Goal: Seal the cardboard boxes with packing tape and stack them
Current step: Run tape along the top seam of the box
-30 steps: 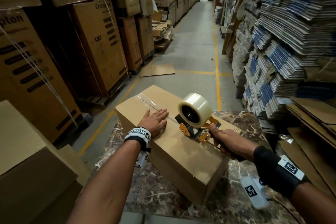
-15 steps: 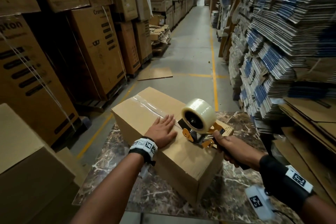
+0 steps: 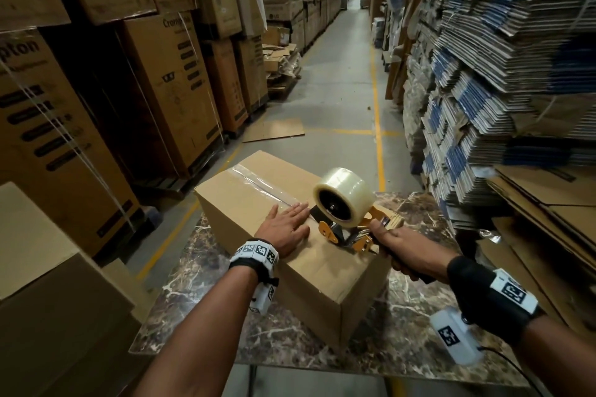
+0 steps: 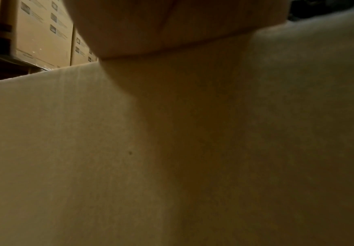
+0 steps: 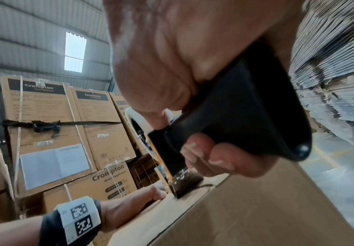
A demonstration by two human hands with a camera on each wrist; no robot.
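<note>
A brown cardboard box [image 3: 258,193] lies on a marble-patterned table [image 3: 403,325], with clear tape laid along the far part of its top seam. My left hand [image 3: 283,229] presses flat on the box top beside the seam, fingers straight. My right hand [image 3: 396,248] grips the black handle of an orange tape dispenser [image 3: 342,232], which carries a roll of clear tape [image 3: 342,193] and rests on the seam near the box's near end. The right wrist view shows the fingers [image 5: 224,158] curled round the handle [image 5: 245,106] and the dispenser's front edge on the box [image 5: 256,208]. The left wrist view shows only cardboard [image 4: 171,149].
Tall stacks of large printed cartons [image 3: 167,84] line the left side. Bundles of flattened cartons [image 3: 483,74] are piled on the right. A concrete aisle with yellow lines [image 3: 375,106] runs ahead, with a flat cardboard sheet [image 3: 274,129] on the floor. Another box [image 3: 48,284] stands at the near left.
The dispenser has been drawn along the seam toward me, leaving more tape on the box. My left hand has slid nearer along the top with it.
</note>
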